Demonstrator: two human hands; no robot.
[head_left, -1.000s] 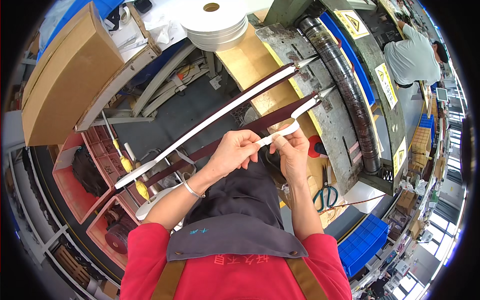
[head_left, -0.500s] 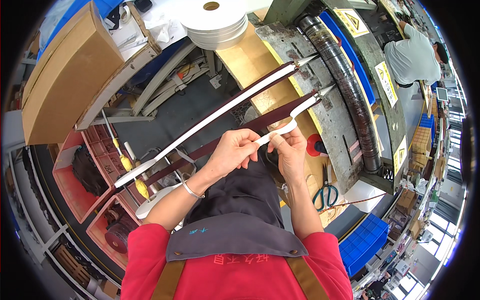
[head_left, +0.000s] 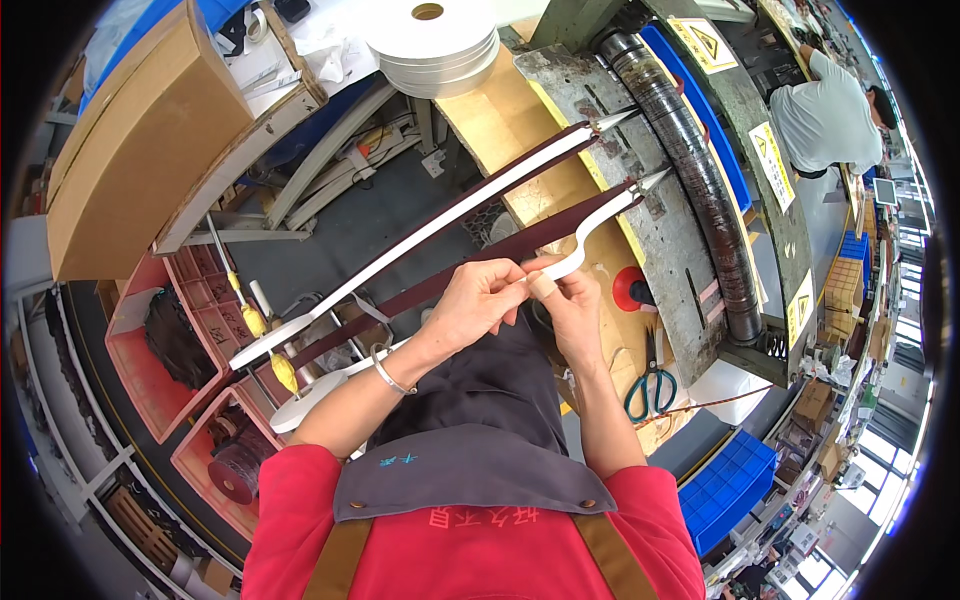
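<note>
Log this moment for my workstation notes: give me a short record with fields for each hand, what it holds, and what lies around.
left hand: pinching the white tape strip at its near end, bracelet on the wrist
right hand: fingers pressed on the same strip, beside the left
strip: white on a dark maroon band, running up to a pointed end at the machine
second strip: parallel, to the left, not held
machine: black roller with yellow warning labels
nearby: teal-handled scissors, white tape roll, red bins, cardboard box
</note>
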